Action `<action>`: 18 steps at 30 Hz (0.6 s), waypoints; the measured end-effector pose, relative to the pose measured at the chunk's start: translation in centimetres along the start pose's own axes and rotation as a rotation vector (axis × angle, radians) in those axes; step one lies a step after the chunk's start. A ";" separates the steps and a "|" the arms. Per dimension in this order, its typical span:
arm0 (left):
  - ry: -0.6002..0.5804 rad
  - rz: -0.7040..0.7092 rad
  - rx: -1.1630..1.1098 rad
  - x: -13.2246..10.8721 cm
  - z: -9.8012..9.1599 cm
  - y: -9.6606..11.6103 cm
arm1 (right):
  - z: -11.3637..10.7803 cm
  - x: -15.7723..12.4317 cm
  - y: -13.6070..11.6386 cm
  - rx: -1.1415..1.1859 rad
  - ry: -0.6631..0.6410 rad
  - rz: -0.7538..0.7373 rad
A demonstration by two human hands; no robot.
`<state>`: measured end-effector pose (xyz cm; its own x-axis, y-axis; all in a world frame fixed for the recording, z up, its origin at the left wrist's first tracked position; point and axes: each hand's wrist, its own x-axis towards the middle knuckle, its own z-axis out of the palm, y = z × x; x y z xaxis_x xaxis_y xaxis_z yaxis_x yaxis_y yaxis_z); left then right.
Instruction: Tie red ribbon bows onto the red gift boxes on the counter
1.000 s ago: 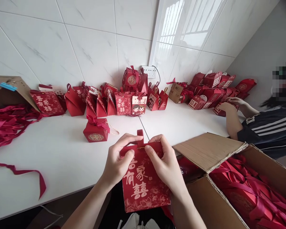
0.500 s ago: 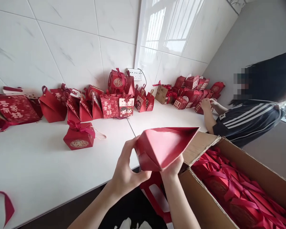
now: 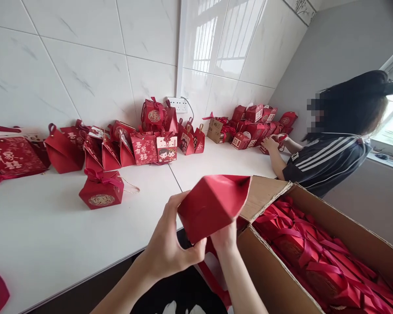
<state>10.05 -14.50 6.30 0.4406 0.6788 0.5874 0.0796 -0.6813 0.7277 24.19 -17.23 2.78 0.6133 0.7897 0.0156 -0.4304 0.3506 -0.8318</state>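
A second ago the bag lay flat, print up; now it is opened out, its bottom toward the camera. The left hand clasps its near-left corner, the right hand grips underneath. Right of the grip, the carton holds ribboned red boxes.

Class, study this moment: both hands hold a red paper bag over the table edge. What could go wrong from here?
1. The red paper gift bag is pinched between the left hand and right hand; squeezing may crease it.
2. It hangs beyond the white table edge, so a slip could drop it floorward or into the open cardboard box.
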 end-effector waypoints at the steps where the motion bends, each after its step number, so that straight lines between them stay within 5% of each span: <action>1: -0.043 -0.092 -0.066 -0.5 0.1 -0.5 | -0.3 0.1 -0.8 0.003 0.048 -0.100; 6: -0.369 -0.514 -0.523 -4.1 2.2 -1.8 | -1.5 -0.5 -4.9 -0.329 0.079 -0.394; 12: -0.361 -0.421 -0.591 -7.2 6.1 -2.0 | -0.7 -1.9 -6.6 -0.480 -0.020 -0.394; 18: -0.297 -0.317 -0.564 -8.0 6.6 -2.6 | -1.1 -2.0 -6.9 -0.547 -0.041 -0.386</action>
<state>12.21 -20.02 -2.62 0.7042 0.6632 0.2536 -0.1947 -0.1632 0.9672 26.65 -21.83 7.83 0.6256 0.6812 0.3803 0.2193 0.3142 -0.9237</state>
